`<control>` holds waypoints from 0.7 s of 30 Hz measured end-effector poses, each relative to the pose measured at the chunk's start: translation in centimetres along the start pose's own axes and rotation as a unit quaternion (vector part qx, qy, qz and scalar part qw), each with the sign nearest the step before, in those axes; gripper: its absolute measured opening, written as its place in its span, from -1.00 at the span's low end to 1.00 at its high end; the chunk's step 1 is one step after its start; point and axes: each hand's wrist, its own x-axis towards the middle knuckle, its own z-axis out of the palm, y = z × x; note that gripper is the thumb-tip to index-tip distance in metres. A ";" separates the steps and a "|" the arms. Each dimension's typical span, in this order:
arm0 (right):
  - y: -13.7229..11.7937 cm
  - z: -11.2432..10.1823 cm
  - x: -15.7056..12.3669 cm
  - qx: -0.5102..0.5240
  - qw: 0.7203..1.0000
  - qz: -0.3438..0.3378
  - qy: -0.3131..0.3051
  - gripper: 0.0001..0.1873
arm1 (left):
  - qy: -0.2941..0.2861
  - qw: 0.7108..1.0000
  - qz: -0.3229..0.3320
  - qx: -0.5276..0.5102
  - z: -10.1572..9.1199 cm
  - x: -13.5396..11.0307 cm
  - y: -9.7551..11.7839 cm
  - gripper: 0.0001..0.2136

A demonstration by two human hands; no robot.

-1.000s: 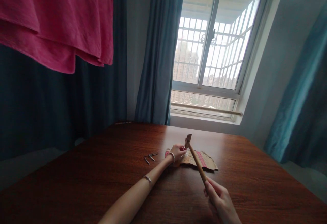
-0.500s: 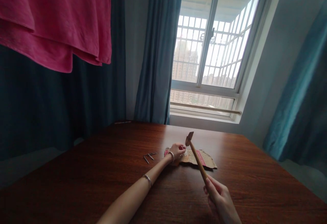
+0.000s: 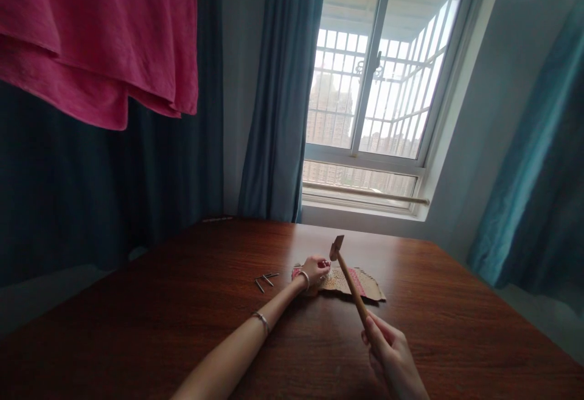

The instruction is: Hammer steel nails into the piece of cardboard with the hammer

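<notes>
The left hand (image 3: 317, 267) rests at the near-left part of a tan, flat piece with pink bands and dark specks (image 3: 335, 282), fingertips drawn together; whether they pinch anything cannot be told. The right hand (image 3: 385, 342), nearer the wearer than the piece, is closed round the wooden handle of a brown-headed hammer (image 3: 350, 281). Over the last second little has changed: the hammer's head remains raised above the piece, just beside the left fingers, suggesting the work is held at the same step. Thin, dark metal nails (image 3: 260, 285) lie left of the piece on a glossy, reddish-brown wood-grain table (image 3: 150, 315). Well beyond it stand a barred, metal-framed window (image 3: 369, 83) and long blue fabric curtains (image 3: 274, 114); a bright pink cloth (image 3: 118, 41) hangs high to its left.
</notes>
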 end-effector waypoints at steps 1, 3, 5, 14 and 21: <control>0.0 0.0 0.0 0.009 1.000 0.002 -0.003 -0.56 | 0.003 1.000 0.003 0.003 0.0 0.0 0.0 -0.80; -0.1 0.0 0.0 0.020 1.000 0.008 -0.007 -0.56 | 0.004 1.000 0.004 0.009 0.0 0.0 0.0 -0.80; -0.2 0.0 0.0 0.016 1.000 0.012 -0.013 -0.55 | 0.000 1.000 -0.001 0.011 0.0 0.0 0.0 -0.79; -0.2 0.0 0.1 0.011 1.000 0.014 -0.012 -0.55 | -0.002 1.000 0.012 0.011 0.1 0.1 -0.3 -0.80; 0.0 -0.1 0.3 0.007 1.000 0.009 -0.005 -0.58 | 0.003 1.000 0.003 -0.006 0.5 0.3 -0.7 -0.80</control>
